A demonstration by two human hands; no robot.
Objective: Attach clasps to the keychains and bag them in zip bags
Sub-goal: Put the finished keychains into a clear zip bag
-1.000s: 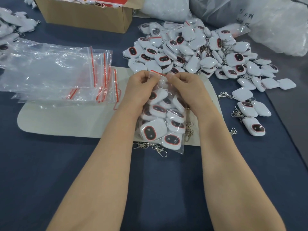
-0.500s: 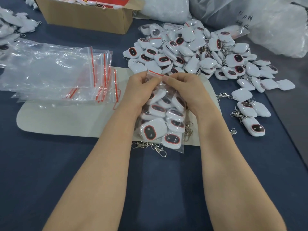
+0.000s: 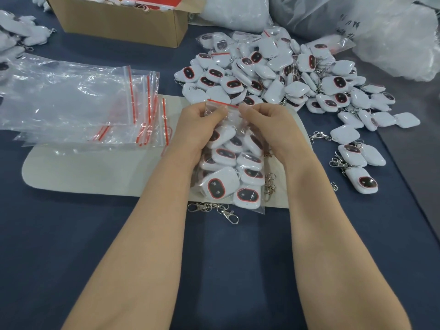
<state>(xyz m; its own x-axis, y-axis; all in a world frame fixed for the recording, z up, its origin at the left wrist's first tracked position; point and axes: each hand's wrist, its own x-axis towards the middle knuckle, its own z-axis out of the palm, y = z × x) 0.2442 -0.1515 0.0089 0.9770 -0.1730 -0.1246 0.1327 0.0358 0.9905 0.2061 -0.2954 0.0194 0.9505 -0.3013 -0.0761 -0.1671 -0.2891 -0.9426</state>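
Head view, looking down on dark blue table (image 3: 71, 246). Pinches left end of red zip strip (image 3: 222, 104) with left hand (image 3: 197, 127), thumb and fingers curled tight on the plastic. Pinches right end of same strip with right hand (image 3: 269, 125), fingers likewise curled, knuckles up. Cannot tell whether strip is sealed along its length.

Belongs to filled zip bag (image 3: 228, 177), lying flat on beige mat (image 3: 95, 170) between the two wrists, mouth pointing away, bottom corner reaching past mat's near edge onto table. Packed with white keychains (image 3: 221, 186), dark oval faces ringed red, several layers deep.

At the bag's bottom edge: loose metal clasps (image 3: 214, 209) on table. Along bag's right side, on mat: second cluster of clasps (image 3: 269, 184).

Beyond the hands, large heap of keychains (image 3: 273, 75), a few at its far end in small bags. Right of mat, stray keychains (image 3: 357, 167) with clasps attached, near the heap's edge.

Left of the hands: stack of empty zip bags (image 3: 78, 101), red strips facing right, overlapping mat's far edge. Far side, left of centre: open cardboard box (image 3: 123, 22). Far right: bulky white plastic sacks (image 3: 392, 44).
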